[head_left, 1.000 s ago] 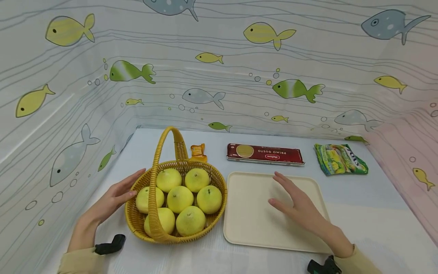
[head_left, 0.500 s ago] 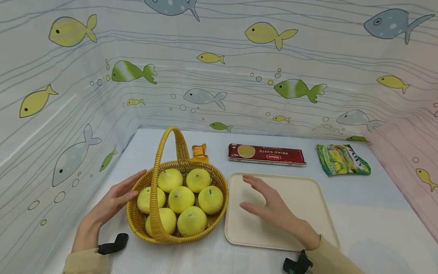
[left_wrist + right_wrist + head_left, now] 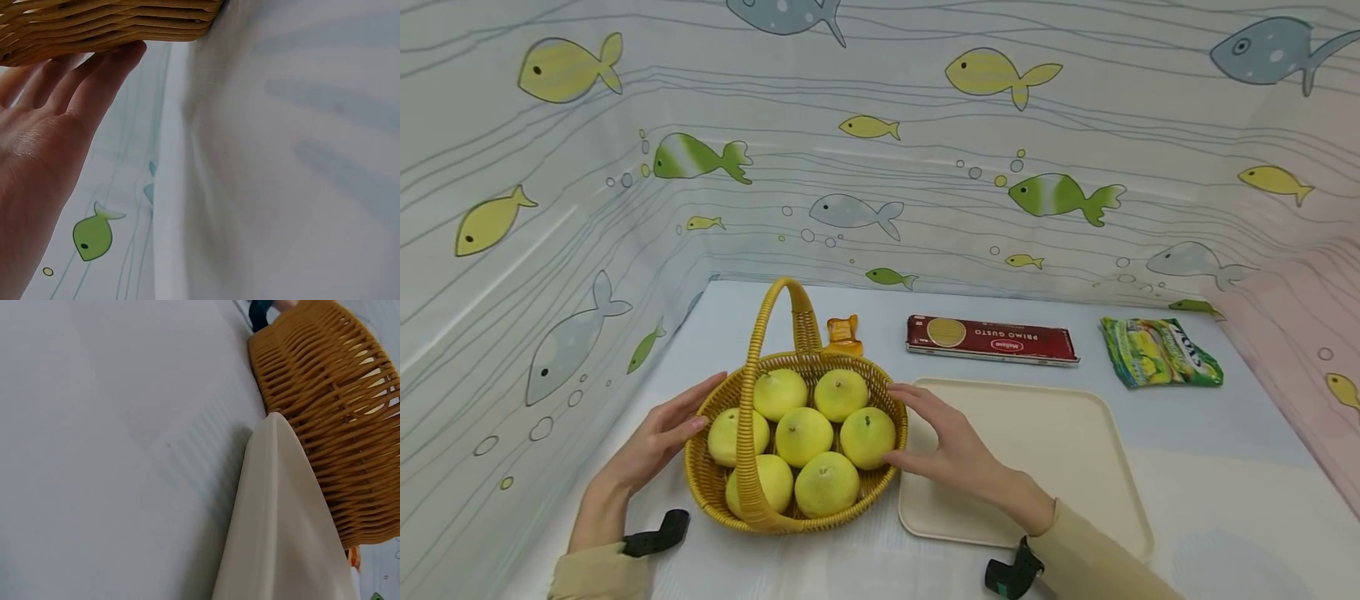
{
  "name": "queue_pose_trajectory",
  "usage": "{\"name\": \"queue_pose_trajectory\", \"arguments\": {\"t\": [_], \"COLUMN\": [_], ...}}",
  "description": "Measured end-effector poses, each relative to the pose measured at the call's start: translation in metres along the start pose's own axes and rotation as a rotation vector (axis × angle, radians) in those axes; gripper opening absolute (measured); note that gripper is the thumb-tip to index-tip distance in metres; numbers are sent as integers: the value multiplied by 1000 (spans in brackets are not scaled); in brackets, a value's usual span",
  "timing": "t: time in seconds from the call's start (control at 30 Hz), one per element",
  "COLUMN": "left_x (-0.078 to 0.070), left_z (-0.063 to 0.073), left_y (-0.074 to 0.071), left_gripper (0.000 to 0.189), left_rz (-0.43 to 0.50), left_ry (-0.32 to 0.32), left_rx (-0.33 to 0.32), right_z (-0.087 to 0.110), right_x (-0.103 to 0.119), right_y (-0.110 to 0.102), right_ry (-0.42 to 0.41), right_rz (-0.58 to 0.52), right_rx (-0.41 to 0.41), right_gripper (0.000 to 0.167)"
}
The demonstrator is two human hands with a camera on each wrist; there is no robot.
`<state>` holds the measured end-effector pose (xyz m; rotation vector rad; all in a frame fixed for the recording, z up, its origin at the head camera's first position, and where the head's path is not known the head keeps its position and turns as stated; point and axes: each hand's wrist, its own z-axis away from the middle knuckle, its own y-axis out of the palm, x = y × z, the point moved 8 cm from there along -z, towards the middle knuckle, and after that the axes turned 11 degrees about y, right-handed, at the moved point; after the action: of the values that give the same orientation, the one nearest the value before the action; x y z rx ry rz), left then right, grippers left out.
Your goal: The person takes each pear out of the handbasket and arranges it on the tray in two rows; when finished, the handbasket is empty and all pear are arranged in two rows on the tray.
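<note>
In the head view a yellow wicker basket (image 3: pixel 709 487) with a tall arched handle stands on the table, filled with several round yellow-green fruits (image 3: pixel 805 436). My left hand (image 3: pixel 651 442) rests against its left side, fingers extended and thumb near the rim. The left wrist view shows the fingertips of that left hand (image 3: pixel 56 131) touching the woven side from below. At the basket's right rim is my right hand (image 3: pixel 962 458), fingers and thumb spread along the edge; whether it touches is hard to tell. The right wrist view shows the basket (image 3: pixel 337 425) but not the right hand.
A cream tray (image 3: pixel 1060 467) lies right of the basket, under the right forearm. Behind stand a red biscuit pack (image 3: pixel 992 340), a green snack bag (image 3: pixel 1161 352) and a small orange packet (image 3: pixel 844 335). Fish-printed cloth walls (image 3: pixel 925 225) enclose the table.
My right hand has moved left from above the tray to the basket's right rim. The left hand stays at the basket's left side. The head view has shifted slightly.
</note>
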<state>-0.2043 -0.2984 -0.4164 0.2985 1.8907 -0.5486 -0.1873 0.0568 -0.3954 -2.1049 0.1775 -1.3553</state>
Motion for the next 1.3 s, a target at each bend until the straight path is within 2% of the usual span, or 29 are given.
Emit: {"name": "queue_pose_trajectory", "arguments": {"t": [0.2, 0.33, 0.53, 0.77, 1.03, 1.3], "left_x": [0, 0, 2, 1, -1, -2], "left_z": [0, 0, 1, 0, -1, 0], "left_y": [2, 2, 0, 1, 2, 2], "left_gripper": [56, 56, 56, 56, 57, 57], "left_rz": [-6, -9, -17, -19, -30, -14], "left_ry": [4, -3, -16, -14, -7, 1], "left_rx": [-5, -6, -12, -13, -14, -12], "right_z": [-7, -10, -13, -16, -19, -22], "right_x": [7, 10, 14, 14, 18, 20], "right_y": [9, 13, 16, 21, 23, 29], "right_ry": [-35, -26, 22, 146, 184, 245], "right_rz": [0, 16, 79, 174, 249, 385], "right_rx": [24, 31, 45, 87, 91, 113], "right_gripper": [72, 71, 69, 64, 62, 66]}}
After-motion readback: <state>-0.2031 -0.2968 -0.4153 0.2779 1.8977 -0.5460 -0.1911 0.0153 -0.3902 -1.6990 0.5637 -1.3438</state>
